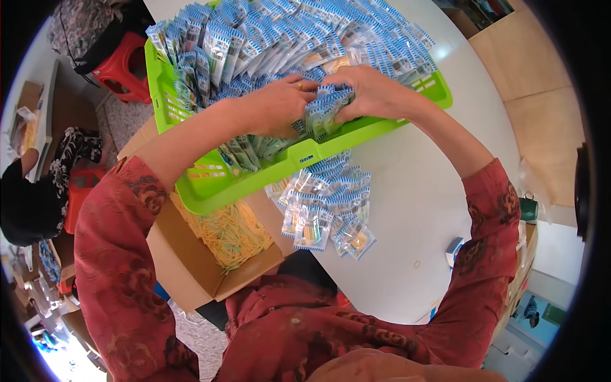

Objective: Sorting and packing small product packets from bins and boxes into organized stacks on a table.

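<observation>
A bright green plastic basket [248,186] is heaped with small clear packets [280,38] that have blue-and-white ends. Over its near side, both hands meet at an upright bundle of packets [326,113]. My right hand [375,92] grips the bundle from the right, thumb low and fingers over the top. From the left, my left hand [275,105], with a ring on one finger, closes against the same bundle; some of its fingertips are hidden among the packets. Below the basket's near rim lies a loose pile of packets [324,207] on the white table [401,254].
An open cardboard box [184,254] with many thin yellow and green strips [232,235] stands at the near left, partly under the basket. A small blue-and-white item [454,250] lies by my right forearm. Red stools [124,70] and a seated person [28,200] are at the left.
</observation>
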Available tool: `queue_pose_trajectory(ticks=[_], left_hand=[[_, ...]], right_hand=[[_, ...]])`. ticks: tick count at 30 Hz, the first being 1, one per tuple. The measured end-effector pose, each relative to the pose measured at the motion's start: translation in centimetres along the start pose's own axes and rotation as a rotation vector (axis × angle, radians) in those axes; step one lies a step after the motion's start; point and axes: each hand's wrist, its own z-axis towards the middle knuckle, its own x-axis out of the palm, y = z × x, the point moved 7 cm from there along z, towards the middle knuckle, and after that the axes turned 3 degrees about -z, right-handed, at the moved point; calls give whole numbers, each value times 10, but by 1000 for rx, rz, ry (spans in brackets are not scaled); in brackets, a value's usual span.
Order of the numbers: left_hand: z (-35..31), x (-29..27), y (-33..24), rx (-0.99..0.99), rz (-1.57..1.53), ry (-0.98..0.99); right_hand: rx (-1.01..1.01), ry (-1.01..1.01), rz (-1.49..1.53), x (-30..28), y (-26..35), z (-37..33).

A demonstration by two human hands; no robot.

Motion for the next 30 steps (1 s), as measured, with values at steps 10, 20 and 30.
queue_pose_trajectory(ticks=[10,20,30], left_hand=[[2,-18,15,-482,-613,-344],[42,-20,2,-275,-193,-222],[49,-37,-7,-303,-307,63]], right_hand=[[-29,75,-6,12,-9,5],[-104,-472,-150,-50,46,-62],[295,-560,479,64,3,-186]])
